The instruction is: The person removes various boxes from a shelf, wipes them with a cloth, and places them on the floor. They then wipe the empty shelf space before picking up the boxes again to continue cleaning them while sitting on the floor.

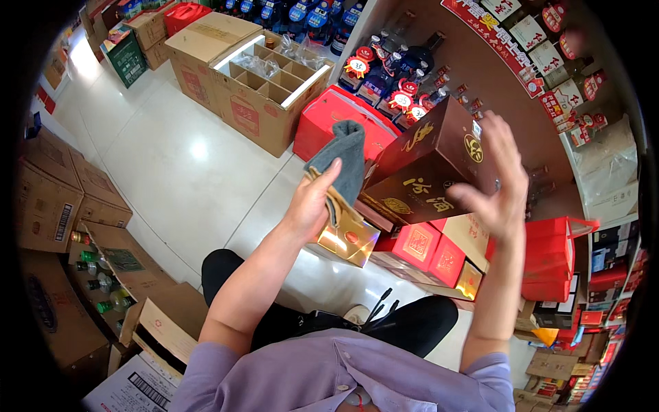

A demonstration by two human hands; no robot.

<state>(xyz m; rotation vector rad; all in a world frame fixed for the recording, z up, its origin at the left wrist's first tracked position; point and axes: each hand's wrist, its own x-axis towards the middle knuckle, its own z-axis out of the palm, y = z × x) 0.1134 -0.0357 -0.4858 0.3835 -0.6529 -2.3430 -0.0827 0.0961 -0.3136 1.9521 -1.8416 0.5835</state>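
Observation:
My left hand (308,202) grips a folded grey cloth (344,157) with tan material along its lower edge, thumb on top. Just right of the cloth, a dark brown carton (406,180) with gold lettering sits tilted in view. My right hand (502,177) is raised beside that carton's right side, slightly blurred, thumb and fingers spread around nothing. Whether it touches the carton I cannot tell. Below the left hand is a shiny gold box (349,243), partly covered by the hand and cloth. Red boxes (418,246) stand under and in front of the brown carton.
A divided cardboard carton (247,103) stands open ahead, beside a red gift bag (329,123). Shelves of blue bottles (378,85) rise behind. A red bag (547,257) is at right. Cartons (49,190) and a box of bottles (110,283) line the left of the tiled floor (195,154).

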